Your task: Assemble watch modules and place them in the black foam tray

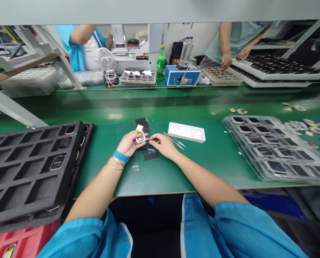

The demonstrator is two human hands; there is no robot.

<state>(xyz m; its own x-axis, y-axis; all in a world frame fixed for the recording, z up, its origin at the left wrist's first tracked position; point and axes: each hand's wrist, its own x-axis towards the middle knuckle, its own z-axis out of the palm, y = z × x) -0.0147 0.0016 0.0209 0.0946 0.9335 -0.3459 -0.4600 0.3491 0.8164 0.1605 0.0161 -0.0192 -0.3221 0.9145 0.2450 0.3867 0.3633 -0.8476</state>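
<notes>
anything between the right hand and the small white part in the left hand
Nothing visible: the right hand is close beside the white part in the left hand, and the tweezers lie outside that gap.

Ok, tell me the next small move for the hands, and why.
Probably bring the right hand to the edge of the small white case, with the left hand steadying it. The left hand already grips the case, and the right is close beside it, thumb and forefinger drawn together. Whether they pinch anything is too small to tell.

Head view, near, forward-down over bench (208,163).
</notes>
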